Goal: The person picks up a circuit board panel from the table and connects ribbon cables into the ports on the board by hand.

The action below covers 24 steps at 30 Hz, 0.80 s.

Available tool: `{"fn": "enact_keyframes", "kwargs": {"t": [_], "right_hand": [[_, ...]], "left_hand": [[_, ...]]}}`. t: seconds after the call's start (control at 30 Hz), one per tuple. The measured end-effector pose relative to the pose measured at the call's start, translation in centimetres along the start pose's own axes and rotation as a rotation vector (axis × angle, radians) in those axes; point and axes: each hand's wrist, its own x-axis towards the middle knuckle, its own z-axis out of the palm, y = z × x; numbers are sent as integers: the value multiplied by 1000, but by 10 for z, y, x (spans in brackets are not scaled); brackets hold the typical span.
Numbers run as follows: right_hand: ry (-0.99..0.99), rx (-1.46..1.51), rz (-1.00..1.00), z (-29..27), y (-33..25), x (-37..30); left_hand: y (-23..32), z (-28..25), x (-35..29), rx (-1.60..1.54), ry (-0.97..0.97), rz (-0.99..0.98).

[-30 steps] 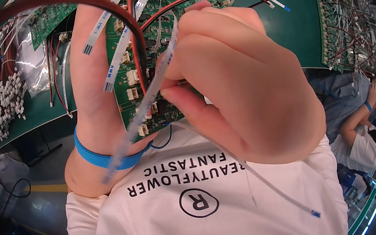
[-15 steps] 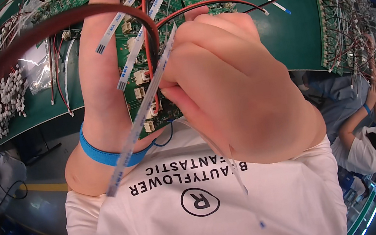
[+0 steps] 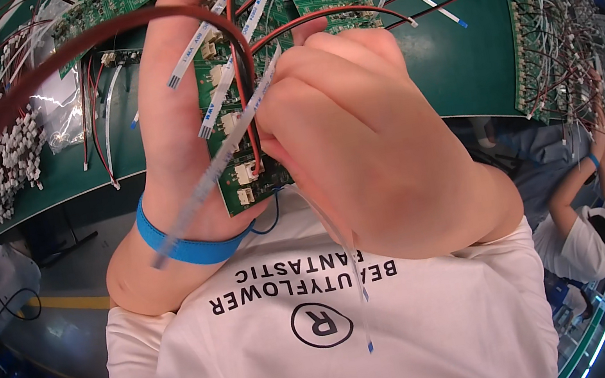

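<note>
Printed circuit board [image 3: 242, 149], shifted slightly rightward, clamped in left hand [image 3: 174, 126], apparently to steady its white connectors [image 3: 245, 173] for right fingers [image 3: 298, 102], whose hidden tips' closure could not be told.

And we're seeing a white shirt [image 3: 439, 349] filling the bottom of the frame, its loose sleeves [image 3: 137, 354] creasing at lower left and lower right. Black capitals [image 3: 256, 295] are running upside down across the chest, a ringed letter [image 3: 322, 325] sitting beneath. Below the left hand [image 3: 175, 106], a blue wristband [image 3: 201, 250] is circling, a thin dark-blue cord [image 3: 275, 213] curling off it!
</note>
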Motion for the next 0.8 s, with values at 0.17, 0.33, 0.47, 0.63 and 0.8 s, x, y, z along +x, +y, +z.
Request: {"fn": "enact_keyframes", "kwargs": {"t": [0.17,0.33,0.47,0.63,0.8], "right_hand": [[47,24,-26,6,1,-1],[142,70,80,7,4,-6],[36,211,123,-14,7,-10],[219,360,234,-23,15,-9],[264,187,162,-15,15,1]], "left_hand": [[4,2,-5,11,35,13],[4,8,-3,11,27,23],[0,-2,-3,-34,30,59],[2,-9,-1,-330,-73,117],[9,-3,1,103,-8,206]]}}
